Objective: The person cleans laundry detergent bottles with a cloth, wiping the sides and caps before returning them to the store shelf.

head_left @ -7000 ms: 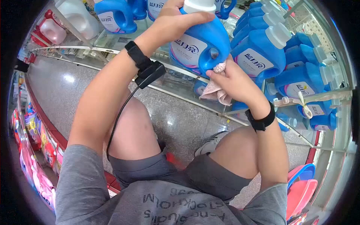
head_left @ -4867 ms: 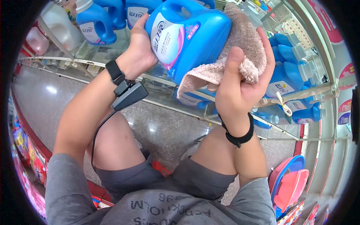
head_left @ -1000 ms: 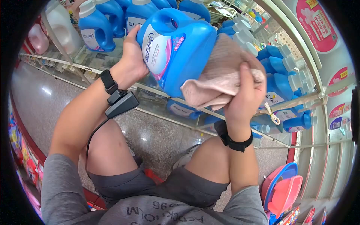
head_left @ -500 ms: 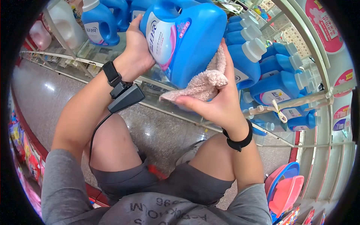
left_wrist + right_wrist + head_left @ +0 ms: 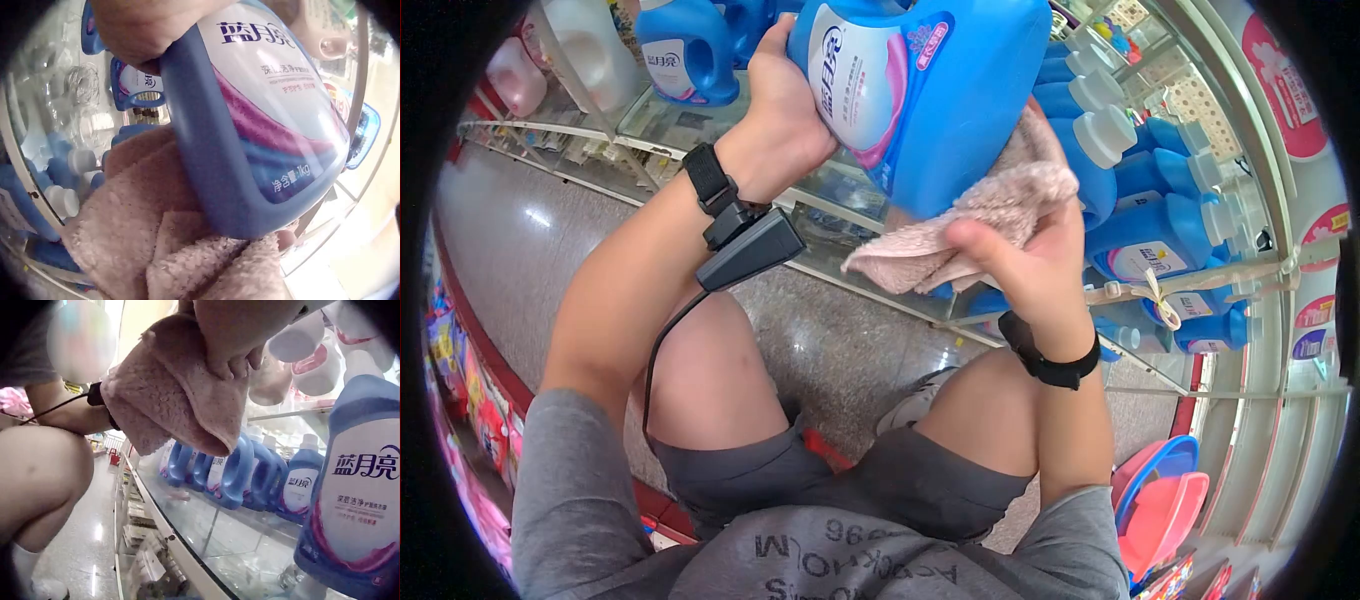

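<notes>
One L hand point(image 5: 778, 130) is gripping a tilted blue plastic handled detergent bottle point(image 5: 925, 110) by white-edged glass shelf point(image 5: 665, 124), fingers partly hidden. Bottle's long axis is running approx. L–R; neck end (hidden) is pointing L, base R. R hand point(image 5: 1048, 265) is pinching bunched pale-pink terry cloth point(image 5: 1000, 200) vs. base end. Since 7 s ago: bottle is lying tipped, no longer near-upright; prob. exposing base for wiping.

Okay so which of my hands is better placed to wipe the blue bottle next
Probably your right hand: it holds the cloth by the lower end of the blue bottle, while your left hand supports that bottle.
</notes>
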